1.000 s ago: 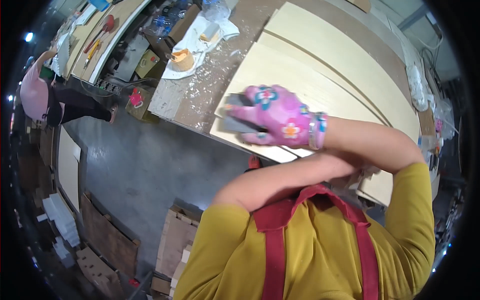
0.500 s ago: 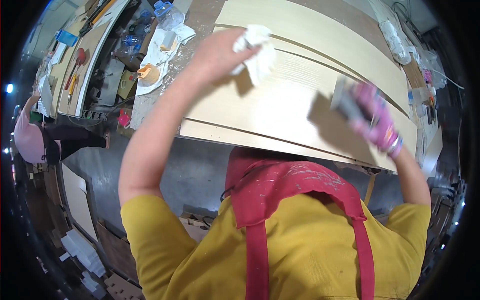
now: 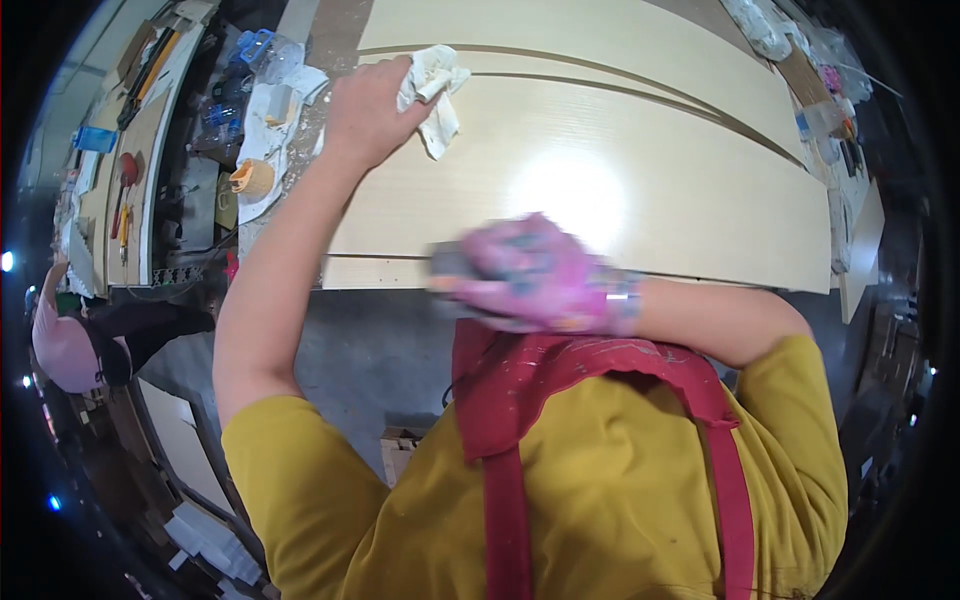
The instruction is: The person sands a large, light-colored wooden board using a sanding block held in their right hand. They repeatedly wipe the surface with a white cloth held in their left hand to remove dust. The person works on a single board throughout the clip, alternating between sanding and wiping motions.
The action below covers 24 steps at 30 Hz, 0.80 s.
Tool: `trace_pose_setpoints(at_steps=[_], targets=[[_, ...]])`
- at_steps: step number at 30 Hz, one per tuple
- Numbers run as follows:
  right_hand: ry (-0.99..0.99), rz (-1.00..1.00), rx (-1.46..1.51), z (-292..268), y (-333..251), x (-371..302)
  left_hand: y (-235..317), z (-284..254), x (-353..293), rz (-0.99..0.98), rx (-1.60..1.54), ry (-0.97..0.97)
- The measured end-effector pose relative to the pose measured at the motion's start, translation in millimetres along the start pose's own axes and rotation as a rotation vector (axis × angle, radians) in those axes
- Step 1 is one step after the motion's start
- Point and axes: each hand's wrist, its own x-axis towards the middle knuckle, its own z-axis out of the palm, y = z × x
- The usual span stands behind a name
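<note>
Pale wood-grain boards (image 3: 400, 200) lie side by side across the workbench, with dark gaps between them. My bare left hand (image 3: 370, 110) grips a crumpled white cloth (image 3: 437, 85) at the left part of the boards, with the cloth's loose end hanging down onto the surface. In a pink patterned glove, my right hand (image 3: 540, 275) is closed around a grey block (image 3: 450, 272), at the near edge of the boards in front of my apron. Both glove and block are smeared by motion, and I cannot tell whether the block touches the board.
Left of the boards, a white cloth bears an orange-tan cup-like thing (image 3: 252, 178) and a small pale block (image 3: 279, 104). A clear bottle with a blue top (image 3: 262, 50) stands behind. Another person (image 3: 75, 345) is at the far-left table. Plastic-wrapped items (image 3: 757, 28) line the right.
My right hand has swept left and nearer with the grey block, from the boards' right end to their near edge. The cloth in my left hand has shifted left within the picture; the view has also shifted.
</note>
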Motion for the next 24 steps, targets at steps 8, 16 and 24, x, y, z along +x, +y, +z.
trace_pose_setpoints(at_steps=[8,16,24], targets=[[0.215,0.144,-0.449,-30.3,8.7,-118.8,69.1,29.3,58.9,0.163,-0.084,-0.112],[0.74,0.647,-0.59,-18.4,30.5,-254.7,162.8,73.7,87.2,0.198,-0.205,-0.195],[0.743,0.567,-0.69,12.1,15.9,-179.7,170.1,85.5,85.4,0.232,-0.262,-0.142]])
